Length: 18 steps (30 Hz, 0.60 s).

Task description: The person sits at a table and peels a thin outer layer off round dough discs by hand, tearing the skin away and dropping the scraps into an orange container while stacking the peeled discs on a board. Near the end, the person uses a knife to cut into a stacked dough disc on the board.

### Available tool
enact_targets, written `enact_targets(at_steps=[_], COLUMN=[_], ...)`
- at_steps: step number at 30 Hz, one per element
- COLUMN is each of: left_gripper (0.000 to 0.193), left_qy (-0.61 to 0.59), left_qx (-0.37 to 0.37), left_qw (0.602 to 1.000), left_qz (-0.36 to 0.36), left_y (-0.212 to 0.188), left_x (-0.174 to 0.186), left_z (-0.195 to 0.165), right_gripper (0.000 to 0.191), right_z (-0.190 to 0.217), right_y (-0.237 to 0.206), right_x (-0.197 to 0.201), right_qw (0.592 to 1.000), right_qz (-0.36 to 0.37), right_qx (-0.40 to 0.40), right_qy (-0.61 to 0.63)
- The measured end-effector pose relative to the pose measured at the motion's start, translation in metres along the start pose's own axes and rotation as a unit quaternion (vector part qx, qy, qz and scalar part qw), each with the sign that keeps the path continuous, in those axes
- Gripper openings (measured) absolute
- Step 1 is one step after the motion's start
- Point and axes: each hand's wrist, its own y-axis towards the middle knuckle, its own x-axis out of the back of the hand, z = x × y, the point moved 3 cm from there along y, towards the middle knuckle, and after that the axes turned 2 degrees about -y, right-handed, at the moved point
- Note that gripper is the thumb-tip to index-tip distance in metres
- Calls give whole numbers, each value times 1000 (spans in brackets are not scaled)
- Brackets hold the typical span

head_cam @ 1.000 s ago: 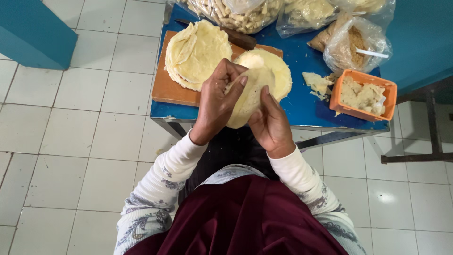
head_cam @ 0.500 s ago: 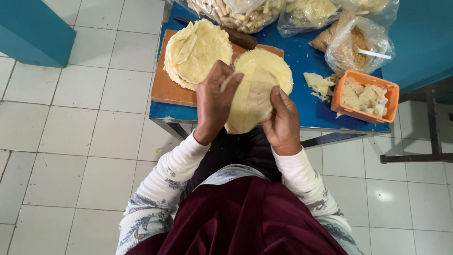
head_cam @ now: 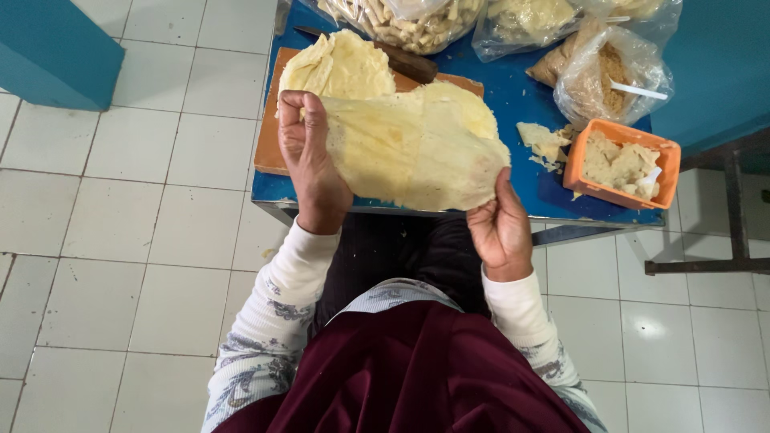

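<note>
— One thin, pale yellow sheet of dough is being stretched out flat between both hands, hanging in the air just above the near edge of the blue table.

— How are the fingers gripping it?

— The left hand is pinching the sheet's upper left corner, its fingers curling tight together with the thumb pressing along the edge. The right hand is pinching the lower right corner between its thumb and its fingers, which are bunching close behind the dough.

— What is lying past the fingertips?

— Just beyond the left fingers a stack of the same yellow rounds is sitting on a wooden board. A dark-handled knife is lying at the board's far edge, partly hidden by the stack.

— And off to the right?

— Beyond the right hand's fingers some crumbled pale filling is resting on the table, and just beside it an orange tub is holding more of the crumbly stuff. Farther out, clear plastic bags of food are crowding the table's far side.

— Below the hands?

— White patterned sleeves are running back towards a maroon garment, and white floor tiles are showing to either side.
</note>
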Motion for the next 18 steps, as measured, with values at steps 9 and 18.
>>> enact_targets(at_steps=[9,18], left_gripper=[15,19], left_qy=[-28,184], left_qx=[-6,6], left_qw=[999,983], left_qz=[-21,-14], left_y=[8,13], left_x=[23,29], left_z=[-10,-38], right_gripper=[32,30], right_z=[36,108], right_y=[-17,5], right_x=[4,-83], right_qw=[998,828], right_qz=[-13,8], right_qx=[54,267], right_qy=[-2,-493])
